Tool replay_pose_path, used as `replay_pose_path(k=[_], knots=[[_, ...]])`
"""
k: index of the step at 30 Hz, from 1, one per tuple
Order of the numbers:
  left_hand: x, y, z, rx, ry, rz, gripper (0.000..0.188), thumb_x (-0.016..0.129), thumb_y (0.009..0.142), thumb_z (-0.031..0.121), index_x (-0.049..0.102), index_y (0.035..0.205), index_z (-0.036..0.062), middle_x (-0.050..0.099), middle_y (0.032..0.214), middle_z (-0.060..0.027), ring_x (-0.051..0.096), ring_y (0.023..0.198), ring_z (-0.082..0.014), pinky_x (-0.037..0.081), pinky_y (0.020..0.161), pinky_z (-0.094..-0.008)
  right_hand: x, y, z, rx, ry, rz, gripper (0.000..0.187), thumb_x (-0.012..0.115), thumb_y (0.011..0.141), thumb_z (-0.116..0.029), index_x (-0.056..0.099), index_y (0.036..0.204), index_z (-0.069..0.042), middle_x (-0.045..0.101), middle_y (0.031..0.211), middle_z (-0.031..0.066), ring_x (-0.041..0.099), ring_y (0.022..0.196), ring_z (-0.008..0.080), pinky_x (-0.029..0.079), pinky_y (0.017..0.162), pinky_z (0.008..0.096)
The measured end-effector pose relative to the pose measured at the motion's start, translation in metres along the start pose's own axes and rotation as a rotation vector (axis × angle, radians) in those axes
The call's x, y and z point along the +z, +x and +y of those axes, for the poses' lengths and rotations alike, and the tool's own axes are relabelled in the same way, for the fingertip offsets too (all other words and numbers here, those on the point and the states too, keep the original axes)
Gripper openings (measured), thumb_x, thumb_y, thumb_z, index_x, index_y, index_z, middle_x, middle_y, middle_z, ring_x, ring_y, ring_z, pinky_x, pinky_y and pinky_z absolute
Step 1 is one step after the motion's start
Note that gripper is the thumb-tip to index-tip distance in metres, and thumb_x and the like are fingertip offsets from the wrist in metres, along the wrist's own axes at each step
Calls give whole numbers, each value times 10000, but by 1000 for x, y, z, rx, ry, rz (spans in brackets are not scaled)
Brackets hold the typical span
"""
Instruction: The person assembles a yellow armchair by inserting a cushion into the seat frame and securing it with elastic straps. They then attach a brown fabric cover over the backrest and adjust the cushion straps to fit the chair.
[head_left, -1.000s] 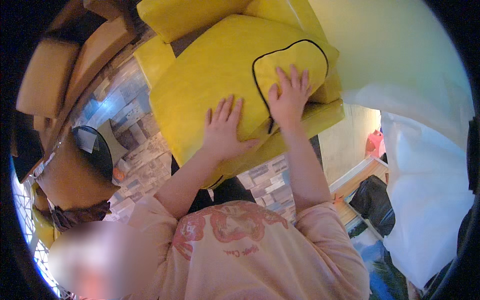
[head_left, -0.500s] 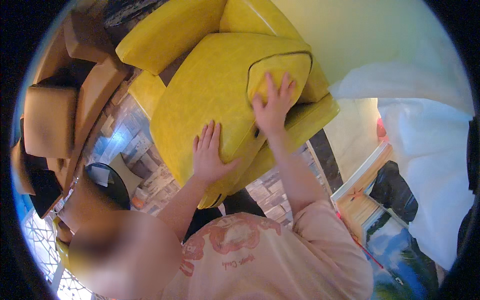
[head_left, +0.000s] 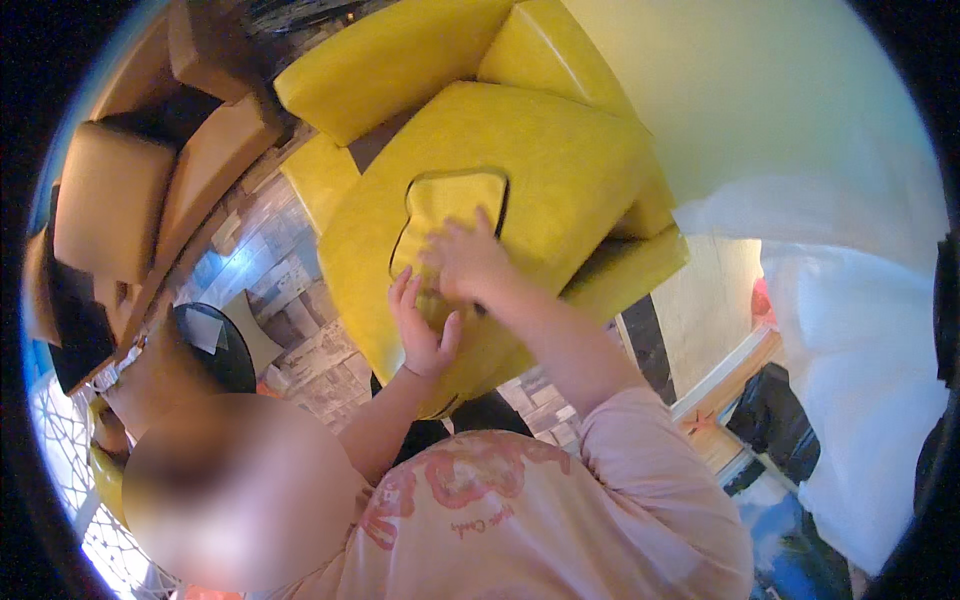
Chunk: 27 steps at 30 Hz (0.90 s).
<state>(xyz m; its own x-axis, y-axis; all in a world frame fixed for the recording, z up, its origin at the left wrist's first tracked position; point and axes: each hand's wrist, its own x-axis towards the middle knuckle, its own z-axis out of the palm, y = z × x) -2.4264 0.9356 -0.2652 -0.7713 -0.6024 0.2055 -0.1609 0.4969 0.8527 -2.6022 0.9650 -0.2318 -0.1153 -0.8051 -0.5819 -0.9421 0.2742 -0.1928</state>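
Note:
A yellow cloth with a dark edging [head_left: 455, 195] lies spread on the yellow leather-like seat cushion [head_left: 560, 165] of an armchair. My right hand [head_left: 472, 265] rests on its lower part, fingers spread and palm down, not closed around it. Just left of and nearer than that hand is my left hand [head_left: 425, 335], with fingers apart and thumb raised, close to the cloth's near edge. Whether its fingertips touch the cloth I cannot tell. The cushion sits at an angle across the armchair, between its yellow armrests and backrest [head_left: 400, 65].
Brown sofas [head_left: 115, 200] stand at the left, near a round black table [head_left: 215, 345]. A white sheet [head_left: 850, 390] hangs at the right above a picture [head_left: 790, 540] and a black bag [head_left: 770, 425]. Grey patterned flooring [head_left: 310, 330] shows around the armchair.
My right hand has slid the yellow cloth from the cushion's right side toward its middle left. My left hand has lifted from lying flat and turned beside it. The view has shifted slightly.

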Motion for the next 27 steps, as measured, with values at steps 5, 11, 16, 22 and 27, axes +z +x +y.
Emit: replay_pose_path(k=[5, 11, 16, 22, 27], knots=[[-7, 8, 1, -559, -599, 82, 581, 565, 977, 202, 353, 1482, 8, 475, 1429, -226, 485, 1311, -324, 383, 1104, -394, 4, -22, -27, -162, 88, -17, 511, 609, 917, -403, 582, 1392, -219, 462, 1536, 45, 338, 1471, 250, 175, 1169, 647], [-8, 27, -4, -693, -768, -173, 631, 479, 1059, 303, 220, 1568, 34, 594, 1325, -170, 561, 1224, -254, 438, 1054, -375, 1, -19, 19, 126, 442, 300, 530, 603, 934, -391, 562, 1389, -124, 475, 1512, 88, 356, 1452, 310, 246, 1151, 608], [-1, -5, -14, -653, -789, 54, 464, 550, 1014, 257, 433, 1406, 38, 522, 1337, -156, 562, 1135, -244, 436, 1021, -382, -3, -28, -20, -105, -41, 133, 528, 557, 956, -441, 529, 1431, -213, 444, 1535, 81, 326, 1463, 359, 208, 1134, 678], [-32, 10, 21, -301, 297, -444, 708, 715, 843, 350, 435, 1433, 76, 405, 1476, -258, 358, 1386, -404, 218, 1175, -572, -40, -4, 65, 329, -133, 29, 573, 502, 953, -548, 460, 1485, -340, 346, 1607, 65, 259, 1499, 343, 110, 1133, 745], [-22, 3, 1, -344, -93, -238, 644, 699, 853, 244, 438, 1407, 46, 406, 1463, -254, 372, 1383, -397, 222, 1177, -549, -43, 71, 143, 678, -123, 90, 634, 477, 931, -623, 428, 1505, -356, 289, 1632, 90, 206, 1513, 369, 89, 1130, 755]])
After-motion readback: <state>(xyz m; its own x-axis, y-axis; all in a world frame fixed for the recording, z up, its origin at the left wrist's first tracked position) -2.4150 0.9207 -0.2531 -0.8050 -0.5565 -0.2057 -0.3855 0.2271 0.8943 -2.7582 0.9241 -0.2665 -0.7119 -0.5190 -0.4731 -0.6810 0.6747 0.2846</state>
